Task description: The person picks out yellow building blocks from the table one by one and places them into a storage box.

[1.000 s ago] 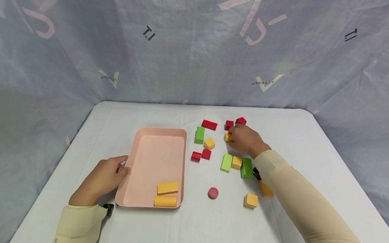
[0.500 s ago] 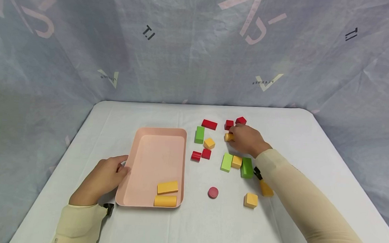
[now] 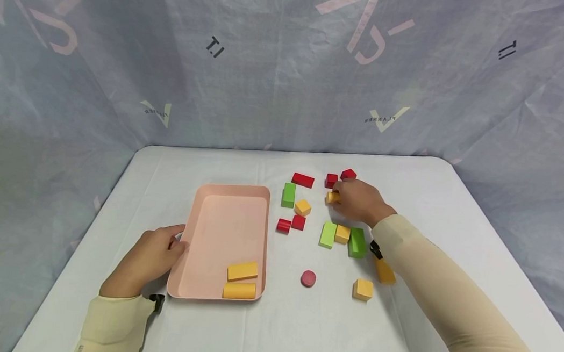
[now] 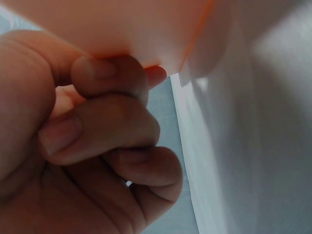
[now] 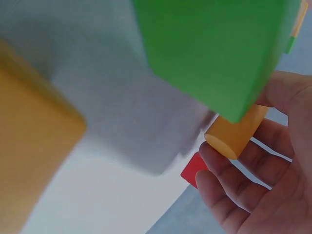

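My left hand (image 3: 147, 260) grips the left rim of a pink tray (image 3: 230, 224), thumb on the inside edge. The left wrist view shows its curled fingers (image 4: 105, 126) against the tray's outer wall. Inside the tray, at its near right corner, lie a flat yellow block (image 3: 243, 271) and a yellow cylinder (image 3: 239, 291). Toward the back of the table my right hand (image 3: 361, 202) holds another yellow cylinder (image 5: 233, 132) between thumb and fingers. Just beyond that hand sit a red cube (image 3: 331, 180) and a red pentagon-shaped block (image 3: 348, 174).
Between tray and right hand are a red bar (image 3: 303, 180), a green block (image 3: 288, 195), a yellow cube (image 3: 302, 207) and small red pieces. Nearer lie a green arch-like block (image 3: 357, 243), a red disc (image 3: 308, 279) and a yellow cube (image 3: 363, 289). A grey cloth (image 3: 276, 105) hangs behind.
My right hand shifts very slightly to the right with the yellow cylinder in its fingers. The left hand and the tray stay where they were.
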`<state>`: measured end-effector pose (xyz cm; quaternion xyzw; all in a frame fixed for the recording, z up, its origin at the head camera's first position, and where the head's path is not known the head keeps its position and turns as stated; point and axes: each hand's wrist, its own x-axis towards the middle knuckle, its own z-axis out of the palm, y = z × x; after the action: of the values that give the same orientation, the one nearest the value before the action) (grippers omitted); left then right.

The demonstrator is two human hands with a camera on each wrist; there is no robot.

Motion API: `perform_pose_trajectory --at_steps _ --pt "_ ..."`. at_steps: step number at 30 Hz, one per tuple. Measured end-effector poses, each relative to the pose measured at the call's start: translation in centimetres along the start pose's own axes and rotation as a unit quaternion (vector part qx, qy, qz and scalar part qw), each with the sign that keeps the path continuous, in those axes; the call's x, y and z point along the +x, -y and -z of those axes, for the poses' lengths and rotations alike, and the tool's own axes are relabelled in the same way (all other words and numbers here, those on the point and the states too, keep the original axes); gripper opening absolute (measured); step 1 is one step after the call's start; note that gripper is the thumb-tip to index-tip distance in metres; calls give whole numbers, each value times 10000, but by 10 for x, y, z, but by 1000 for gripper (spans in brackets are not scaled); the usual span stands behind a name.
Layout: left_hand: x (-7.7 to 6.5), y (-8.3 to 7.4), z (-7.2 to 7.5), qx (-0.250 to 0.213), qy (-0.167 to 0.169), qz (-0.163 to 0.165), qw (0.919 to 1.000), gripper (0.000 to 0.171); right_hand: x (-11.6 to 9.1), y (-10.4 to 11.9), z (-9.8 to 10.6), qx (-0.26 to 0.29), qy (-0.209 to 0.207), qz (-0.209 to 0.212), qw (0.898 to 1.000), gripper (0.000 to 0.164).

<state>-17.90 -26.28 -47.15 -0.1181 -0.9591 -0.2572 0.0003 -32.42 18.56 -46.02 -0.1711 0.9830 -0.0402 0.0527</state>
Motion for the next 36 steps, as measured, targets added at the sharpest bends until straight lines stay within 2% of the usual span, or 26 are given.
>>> perform_pose_trajectory --at_steps 19,29,36 --pt "-2 0 -1 -56 45 88 9999 22 -4 8 7 -148 -109 82 9998 33" --pt "-4 1 -2 -114 86 110 9998 25 -11 16 13 -182 -219 362 9989 35" --pt "-1 -1 0 -38 32 6 10000 18 -15 21 20 -139 -393 518 9978 35"
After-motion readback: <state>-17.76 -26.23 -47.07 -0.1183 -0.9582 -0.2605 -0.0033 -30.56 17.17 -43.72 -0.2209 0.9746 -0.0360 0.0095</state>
